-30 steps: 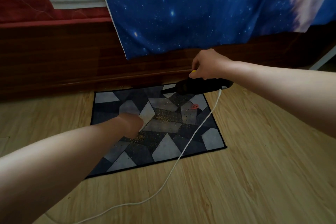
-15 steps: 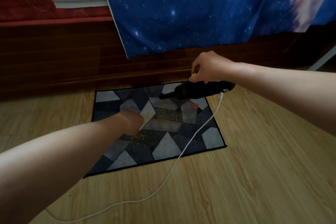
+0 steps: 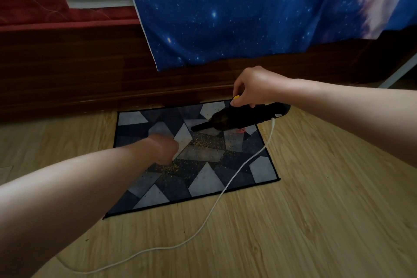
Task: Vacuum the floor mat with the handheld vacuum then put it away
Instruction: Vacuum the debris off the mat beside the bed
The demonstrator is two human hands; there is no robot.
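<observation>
Since a sec ago the handheld vacuum (image 3: pixel 246 116) has dropped a bit and slid nearer, in from the far-right corner of the floor mat (image 3: pixel 203 183). Its nozzle (image 3: pixel 198 127) now slants down to the left, tip just beside the far edge of the yellowish grit (image 3: pixel 203 142) spread across the mat's middle. I'd say the first proper pass is about to begin. The grit looks untouched, so vacuuming is barely started and putting away is a long way off.

Right hand (image 3: pixel 255 88) is curled over the vac body from above, thumb at the yellow switch (image 3: pixel 236 97). Left hand (image 3: pixel 163 148) is down at the mat's left-centre, prob. pinning it flat. Its fingers are hidden behind the wrist, so I can't tell if they're spread or curled.

White cord (image 3: pixel 228 185) runs from the vac's back end, across the mat's right side & onto the wood floor (image 3: pixel 316 210) near us. It could snag on a long stroke.

Containers: only the vac's own dark dust cup (image 3: pixel 222 117), too dark to see what's in it. No box, bin or shelf for storing it in sight. Bed frame (image 3: pixel 67 70) w/ a blue star sheet (image 3: pixel 237 18) stands just beyond.
</observation>
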